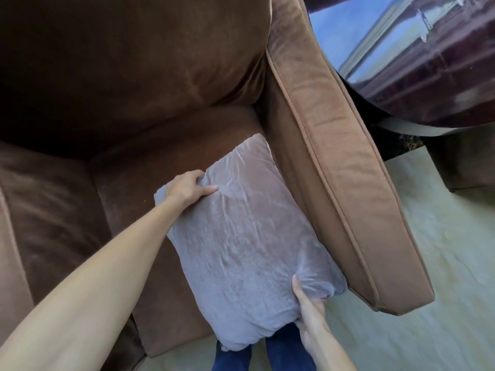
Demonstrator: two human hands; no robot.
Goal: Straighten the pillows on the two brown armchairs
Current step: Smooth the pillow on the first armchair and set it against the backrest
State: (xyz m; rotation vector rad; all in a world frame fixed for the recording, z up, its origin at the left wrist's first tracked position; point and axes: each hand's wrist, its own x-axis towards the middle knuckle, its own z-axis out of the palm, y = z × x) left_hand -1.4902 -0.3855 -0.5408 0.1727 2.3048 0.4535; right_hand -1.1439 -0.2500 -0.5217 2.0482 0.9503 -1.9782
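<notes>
A grey pillow [241, 236] lies in the lower middle of the frame, on the right-hand part of the seat cushion [160, 167] of a brown armchair [134, 76]. It is oblong, and its long axis runs from the upper middle of the frame down toward the bottom centre, tilted a little so the far short end sits slightly left of the near one. The far end points at the chair's back cushion [128, 49]; the near end hangs past the front edge of the seat. Its right long side rests against the inner face of the armrest [340, 167] that crosses the right half of the frame. The fabric is creased and wrinkled.

The left hand [188, 187] grips the pillow's left edge near the far corner, fingers curled over the cloth and thumb laid flat on top. The right hand [308, 309] clasps the near right corner from below, thumb pressed on the upper face and fingers tucked under, bunching the fabric.

Below the pillow's near end, at the bottom centre, two legs in dark blue trousers [289, 352] stand on a pale carpet [428, 263]. In the upper right corner a glossy dark tabletop [428, 76] reflects bright light.
</notes>
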